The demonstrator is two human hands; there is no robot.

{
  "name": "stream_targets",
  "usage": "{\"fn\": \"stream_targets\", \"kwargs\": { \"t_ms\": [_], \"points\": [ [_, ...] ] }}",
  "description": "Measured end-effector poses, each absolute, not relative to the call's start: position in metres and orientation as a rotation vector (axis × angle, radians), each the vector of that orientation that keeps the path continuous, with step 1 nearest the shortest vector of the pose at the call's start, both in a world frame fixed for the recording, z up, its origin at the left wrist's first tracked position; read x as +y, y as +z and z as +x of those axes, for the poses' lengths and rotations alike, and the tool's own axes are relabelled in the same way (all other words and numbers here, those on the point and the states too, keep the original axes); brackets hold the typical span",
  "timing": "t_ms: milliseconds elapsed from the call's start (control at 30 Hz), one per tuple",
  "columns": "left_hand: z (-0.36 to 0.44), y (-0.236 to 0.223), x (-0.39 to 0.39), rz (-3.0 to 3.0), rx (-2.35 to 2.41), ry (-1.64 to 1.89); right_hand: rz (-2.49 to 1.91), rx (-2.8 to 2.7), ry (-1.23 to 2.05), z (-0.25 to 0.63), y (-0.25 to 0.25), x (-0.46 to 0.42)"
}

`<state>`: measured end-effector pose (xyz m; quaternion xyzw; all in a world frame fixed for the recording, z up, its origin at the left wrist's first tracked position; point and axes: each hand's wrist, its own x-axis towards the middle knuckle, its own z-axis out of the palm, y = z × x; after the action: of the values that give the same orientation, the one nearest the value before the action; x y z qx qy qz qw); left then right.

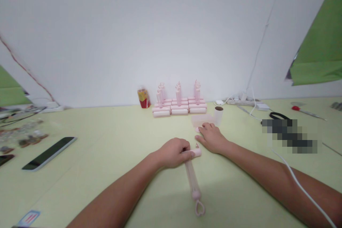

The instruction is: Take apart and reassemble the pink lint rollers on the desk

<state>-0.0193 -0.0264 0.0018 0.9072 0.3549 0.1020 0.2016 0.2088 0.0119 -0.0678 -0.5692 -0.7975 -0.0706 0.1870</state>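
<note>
Bare bench point(107, 131) between the dark-screened phone point(49, 154) and the left forearm, open stretch ahead of the left hand point(175, 153) up to the pink rows point(179, 108), white cup point(218, 114) blocking just beyond the right hand point(212, 138), white cable point(299, 183) across the right forearm

We see a plain pale wall point(171, 35) behind a yellow-green counter point(107, 171). Green fabric point(317, 39) hangs at far right and far left.

1 head view | faces forward, down | table point(101, 128) close below
</note>
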Motion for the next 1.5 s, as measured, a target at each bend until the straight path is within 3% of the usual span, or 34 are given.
{"fn": "stream_targets", "kwargs": {
  "t_ms": [367, 533, 700, 1000, 1100, 1300, 1500],
  "points": [
    [-0.022, -0.003, -0.021, 2.488, 0.972, 0.265, -1.667, -2.231, -0.103, 0.205, -0.066, 0.014],
    [-0.029, -0.010, -0.009, 2.407, 1.055, 0.443, -1.454, -2.085, -0.012, 0.206, -0.059, 0.010],
    [-0.034, -0.016, 0.005, 2.342, 1.281, 0.700, -1.045, -1.982, 0.478, 0.200, -0.051, -0.005],
    [-0.042, -0.012, 0.014, 1.958, 1.258, 0.812, -0.940, -2.047, 1.105, 0.196, -0.053, -0.016],
    [-0.047, -0.006, 0.018, 1.582, 1.149, 0.797, -0.894, -2.099, 1.024, 0.197, -0.048, -0.016],
    [-0.048, -0.002, 0.014, 1.213, 0.977, 0.758, -0.855, -2.255, 0.477, 0.199, -0.043, -0.015],
    [-0.042, -0.007, 0.008, 1.120, 0.742, 0.596, -0.845, -2.326, 0.325, 0.197, -0.043, -0.020]
  ]
}}
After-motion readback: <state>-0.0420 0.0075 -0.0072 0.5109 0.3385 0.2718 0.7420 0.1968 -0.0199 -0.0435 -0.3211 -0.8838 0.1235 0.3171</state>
